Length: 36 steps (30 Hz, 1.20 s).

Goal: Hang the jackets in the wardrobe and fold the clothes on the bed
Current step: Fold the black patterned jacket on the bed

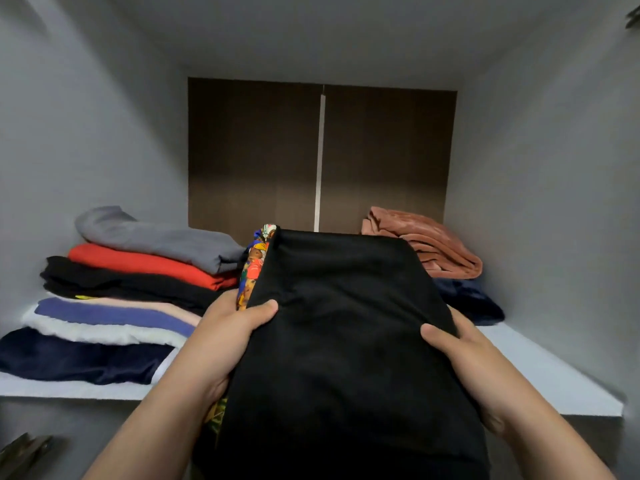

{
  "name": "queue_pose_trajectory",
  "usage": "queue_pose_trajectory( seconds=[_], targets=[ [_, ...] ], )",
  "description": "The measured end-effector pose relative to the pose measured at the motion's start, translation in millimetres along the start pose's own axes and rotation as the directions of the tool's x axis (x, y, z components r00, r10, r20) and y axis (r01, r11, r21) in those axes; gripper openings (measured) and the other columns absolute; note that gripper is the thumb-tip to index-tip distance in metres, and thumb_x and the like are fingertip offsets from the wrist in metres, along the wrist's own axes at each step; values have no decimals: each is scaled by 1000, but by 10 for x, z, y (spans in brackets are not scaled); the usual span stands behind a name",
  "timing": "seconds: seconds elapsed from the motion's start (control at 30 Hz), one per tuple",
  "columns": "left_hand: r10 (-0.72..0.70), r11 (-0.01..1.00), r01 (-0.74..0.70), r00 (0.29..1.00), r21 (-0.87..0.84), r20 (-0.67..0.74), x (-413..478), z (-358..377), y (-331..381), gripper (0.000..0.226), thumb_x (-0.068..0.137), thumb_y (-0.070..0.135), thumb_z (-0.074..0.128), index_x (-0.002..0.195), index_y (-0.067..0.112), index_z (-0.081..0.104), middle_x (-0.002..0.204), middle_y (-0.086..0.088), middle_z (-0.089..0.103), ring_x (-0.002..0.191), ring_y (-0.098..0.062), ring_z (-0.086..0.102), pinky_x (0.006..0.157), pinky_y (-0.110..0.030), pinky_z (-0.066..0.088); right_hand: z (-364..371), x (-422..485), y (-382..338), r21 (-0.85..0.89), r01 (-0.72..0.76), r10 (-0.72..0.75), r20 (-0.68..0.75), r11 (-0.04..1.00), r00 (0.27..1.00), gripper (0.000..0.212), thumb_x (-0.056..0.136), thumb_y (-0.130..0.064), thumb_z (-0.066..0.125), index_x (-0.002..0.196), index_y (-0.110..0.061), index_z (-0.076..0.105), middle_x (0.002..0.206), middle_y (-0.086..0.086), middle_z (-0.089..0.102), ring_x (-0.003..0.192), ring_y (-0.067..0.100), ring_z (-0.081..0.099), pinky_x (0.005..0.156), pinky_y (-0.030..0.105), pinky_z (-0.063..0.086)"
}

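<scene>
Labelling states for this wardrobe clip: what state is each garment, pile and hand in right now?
black garment: folded, held at both sides
patterned garment: folded, tucked under the black garment, edge showing at left
left hand: grips the bundle's left side
right hand: grips the bundle's right side
left pile: folded, stacked on the shelf
pink garment: folded, lying on the navy garment
navy garment: loosely folded, on the shelf
</scene>
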<state>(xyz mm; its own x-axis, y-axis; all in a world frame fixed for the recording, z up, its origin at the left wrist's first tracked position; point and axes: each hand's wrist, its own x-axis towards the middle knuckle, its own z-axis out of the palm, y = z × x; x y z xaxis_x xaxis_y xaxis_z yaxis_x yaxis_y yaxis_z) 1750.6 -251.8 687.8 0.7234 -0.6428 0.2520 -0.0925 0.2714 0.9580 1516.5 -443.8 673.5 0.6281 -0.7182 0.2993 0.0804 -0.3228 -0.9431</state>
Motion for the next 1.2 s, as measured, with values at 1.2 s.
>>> queue_pose_trajectory(
  seconds=[1.2],
  targets=[
    [18,999,-16,999,-31,40,2364,2252,1159,28,91,-4,59,119,-3,56,97,-23,65,78,-33,67,56,-40,56,-1490,2571,-1036,-734,20,-337,-287,678,897,47,98,-10,56,144,-15,52,148,6,51,137,24,47,113,29,32]
  ],
)
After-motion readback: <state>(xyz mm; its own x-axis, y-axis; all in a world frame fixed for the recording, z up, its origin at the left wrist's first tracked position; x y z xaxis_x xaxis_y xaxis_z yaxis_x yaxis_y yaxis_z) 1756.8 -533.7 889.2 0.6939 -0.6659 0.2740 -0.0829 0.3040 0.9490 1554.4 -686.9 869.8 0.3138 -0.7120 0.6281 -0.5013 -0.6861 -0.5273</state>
